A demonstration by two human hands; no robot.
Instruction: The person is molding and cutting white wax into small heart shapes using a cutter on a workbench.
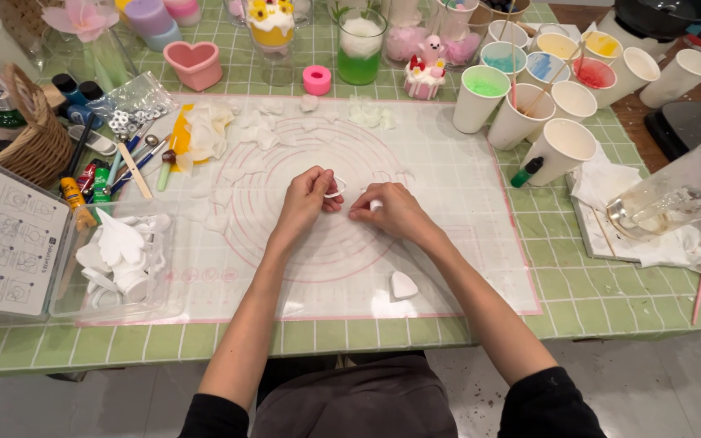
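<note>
My left hand (308, 197) and my right hand (389, 210) meet over the middle of a translucent mat with pink circles (464, 182). The left fingers pinch a small thin white curved piece (336, 188). The right fingers press on another small white bit (376, 206), mostly hidden under them. A white heart-shaped piece (403, 285) lies on the mat nearer to me, to the right of my right forearm. Several flat white pieces (261, 130) are scattered along the mat's far edge.
Paper cups (563, 146) with coloured contents stand at the far right. A clear box of white cutters (123, 259) and a wicker basket (38, 138) sit left. A pink heart mould (194, 63), a glass with green liquid (360, 47) and a clear tilted jug (679, 195) are also here.
</note>
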